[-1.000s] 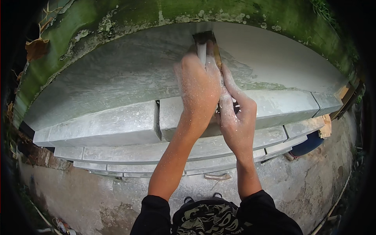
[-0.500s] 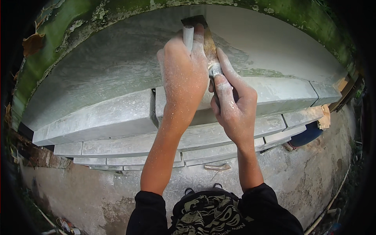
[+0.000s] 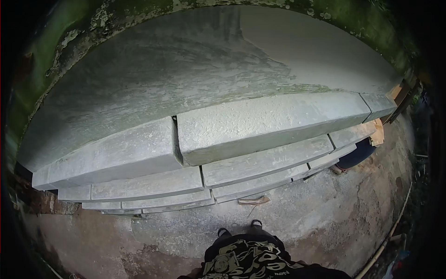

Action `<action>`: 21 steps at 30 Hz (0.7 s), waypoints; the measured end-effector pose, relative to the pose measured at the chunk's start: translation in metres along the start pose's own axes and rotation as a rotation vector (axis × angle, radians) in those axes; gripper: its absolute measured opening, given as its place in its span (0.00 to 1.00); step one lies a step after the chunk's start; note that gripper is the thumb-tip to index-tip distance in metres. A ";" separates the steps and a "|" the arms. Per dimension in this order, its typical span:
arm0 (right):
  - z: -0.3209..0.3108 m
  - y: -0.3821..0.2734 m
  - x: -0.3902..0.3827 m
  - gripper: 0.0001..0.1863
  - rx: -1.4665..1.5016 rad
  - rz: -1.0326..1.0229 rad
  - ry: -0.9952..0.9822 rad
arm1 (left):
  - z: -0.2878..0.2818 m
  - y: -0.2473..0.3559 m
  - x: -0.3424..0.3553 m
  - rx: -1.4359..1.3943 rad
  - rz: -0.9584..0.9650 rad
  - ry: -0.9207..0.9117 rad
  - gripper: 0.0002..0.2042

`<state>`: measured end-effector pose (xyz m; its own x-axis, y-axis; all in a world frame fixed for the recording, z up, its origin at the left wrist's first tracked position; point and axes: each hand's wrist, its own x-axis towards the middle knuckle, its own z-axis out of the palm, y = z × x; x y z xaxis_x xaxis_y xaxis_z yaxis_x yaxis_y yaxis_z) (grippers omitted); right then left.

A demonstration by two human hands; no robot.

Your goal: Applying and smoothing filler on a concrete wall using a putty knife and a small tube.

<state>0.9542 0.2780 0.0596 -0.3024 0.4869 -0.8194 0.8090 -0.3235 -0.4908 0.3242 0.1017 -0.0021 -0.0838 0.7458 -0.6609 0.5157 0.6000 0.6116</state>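
Neither of my hands shows clearly; only slivers of skin appear beside my dark patterned shirt (image 3: 248, 258) at the lower edge. In front of me rises a grey wall (image 3: 139, 79) with streaky, greenish scrape marks low down. A smooth pale coat (image 3: 320, 56) covers its upper right part, ending in a ragged edge. Against the foot of the wall lie stacked light-grey blocks (image 3: 278, 111), stepped in several courses with dark gaps between some of them. The scrapers are out of sight.
A mossy green ledge (image 3: 51, 69) curves along the top and left. On the concrete floor (image 3: 297, 214) lies a small pale scrap (image 3: 254, 201) near my sandalled feet (image 3: 256, 224). A dark blue container (image 3: 355, 156) and cardboard (image 3: 377, 132) stand at the right; a long pole (image 3: 390, 228) runs beyond.
Both hands, which held scrapers against each other in front of the wall, have dropped out of view with them. The view has shifted slightly, and the blocks now show unobstructed.
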 end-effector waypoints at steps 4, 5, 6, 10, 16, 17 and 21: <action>-0.033 -0.012 0.032 0.16 0.025 0.069 0.174 | -0.013 0.023 0.062 0.039 -0.110 -0.053 0.15; -0.031 -0.010 0.030 0.17 0.037 0.105 0.209 | -0.013 0.021 0.060 0.048 -0.157 -0.075 0.15; -0.028 -0.008 0.029 0.17 0.051 0.143 0.244 | -0.013 0.020 0.058 0.057 -0.204 -0.099 0.15; -0.018 0.006 0.018 0.19 0.114 0.308 0.393 | -0.013 0.024 0.064 0.103 -0.382 -0.207 0.15; -0.081 -0.132 0.088 0.21 0.132 0.441 0.579 | -0.092 0.136 0.203 0.105 -0.400 0.240 0.17; -0.106 -0.117 0.121 0.21 0.062 0.367 0.571 | -0.102 0.143 0.215 0.141 -0.286 0.333 0.17; -0.181 -0.118 0.170 0.20 -0.245 0.171 0.579 | -0.112 0.246 0.240 -0.079 -0.255 0.263 0.14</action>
<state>0.8985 0.5454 0.0319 0.1057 0.8255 -0.5544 0.9337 -0.2742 -0.2302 0.3353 0.4608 0.0385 -0.4222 0.6123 -0.6685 0.3838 0.7888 0.4801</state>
